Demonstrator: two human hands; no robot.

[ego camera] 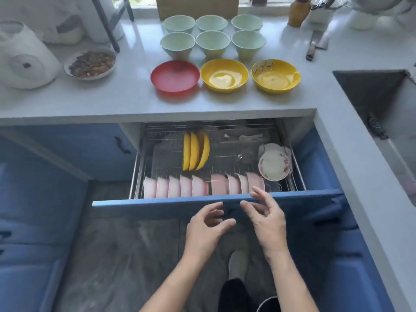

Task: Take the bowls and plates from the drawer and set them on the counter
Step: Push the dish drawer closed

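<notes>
The blue drawer (157,204) stands pulled out under the counter (112,95). Its wire rack holds a front row of several pink bowls (180,186) on edge, three yellow plates (195,150) standing upright behind them, and white floral dishes (273,164) at the right. On the counter sit several pale green bowls (212,42), a red plate (175,76) and two yellow bowls (224,75). My left hand (206,230) and my right hand (266,218) hover empty in front of the drawer's front edge, fingers loosely spread, the right fingertips close to the rightmost pink bowls.
A plate of cooked food (90,64) and a white appliance (24,57) stand on the counter at the left. A sink (378,97) lies at the right, with a knife (315,46) and an orange jar (298,12) behind it. Blue cabinet fronts flank the drawer.
</notes>
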